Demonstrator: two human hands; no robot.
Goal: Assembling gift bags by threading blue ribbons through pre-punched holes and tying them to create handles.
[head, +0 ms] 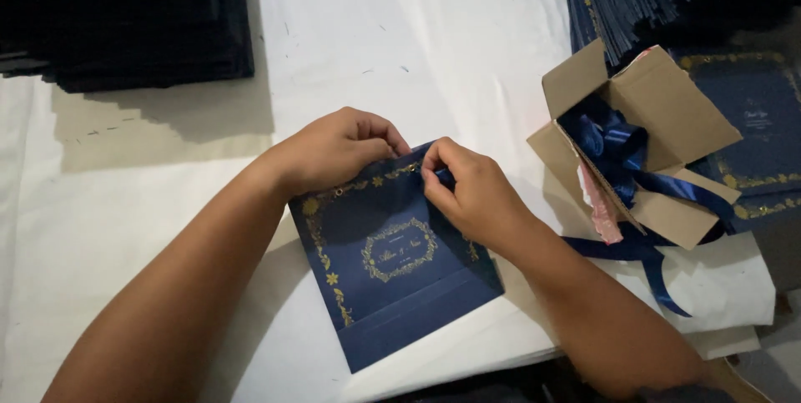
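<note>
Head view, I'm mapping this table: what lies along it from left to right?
Dark stack → left hand → blue card → right hand → cardboard box holding blue ribbon.

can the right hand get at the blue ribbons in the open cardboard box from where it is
Probably yes. The right hand pinches the top edge of the navy card, and the open cardboard box of blue ribbons lies just to its right, flaps open, with nothing between them.
</note>
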